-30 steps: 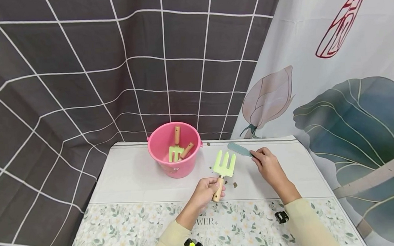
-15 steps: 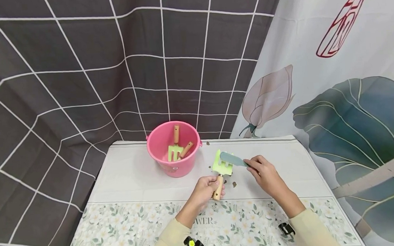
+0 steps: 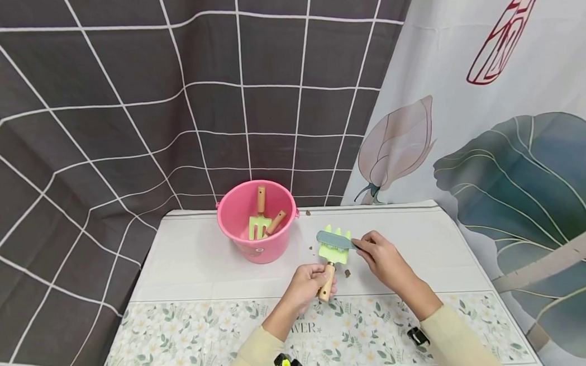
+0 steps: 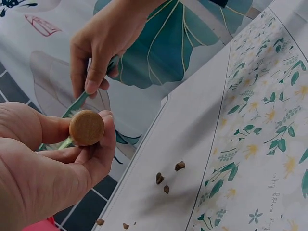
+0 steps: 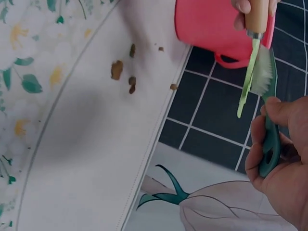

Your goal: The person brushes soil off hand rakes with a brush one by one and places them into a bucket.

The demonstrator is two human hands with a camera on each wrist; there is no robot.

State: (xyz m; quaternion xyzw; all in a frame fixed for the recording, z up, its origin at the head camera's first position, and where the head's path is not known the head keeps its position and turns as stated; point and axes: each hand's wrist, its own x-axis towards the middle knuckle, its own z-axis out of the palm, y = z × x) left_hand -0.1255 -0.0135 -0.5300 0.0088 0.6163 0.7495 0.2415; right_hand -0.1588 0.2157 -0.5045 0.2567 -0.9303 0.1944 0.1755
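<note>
My left hand [image 3: 301,284] grips the wooden handle of a small garden hand fork [image 3: 334,254], its light green tines pointing away above the table. In the left wrist view the round butt of the fork's handle [image 4: 86,127] faces the camera. My right hand [image 3: 382,257] pinches the dark green handle of a brush [image 3: 334,240]. The brush lies across the fork's tines from above, hiding their middle. White bristles [image 5: 262,72] meet the green metal in the right wrist view. Thumb and fingers curl round the brush handle [image 5: 270,147].
Behind and left of the fork stands a pink bucket [image 3: 259,255] containing another hand fork [image 3: 260,226] and a second wooden handle [image 3: 277,222]. Several brown crumbs of dirt [image 5: 117,70] lie on the white, flower-patterned table cover [image 3: 187,268]. Gridded dark cloth [image 3: 269,117] hangs at the back.
My right hand has moved left, bringing the brush from beside the fork onto its tines and farther across them. The left hand keeps the fork in nearly the same place.
</note>
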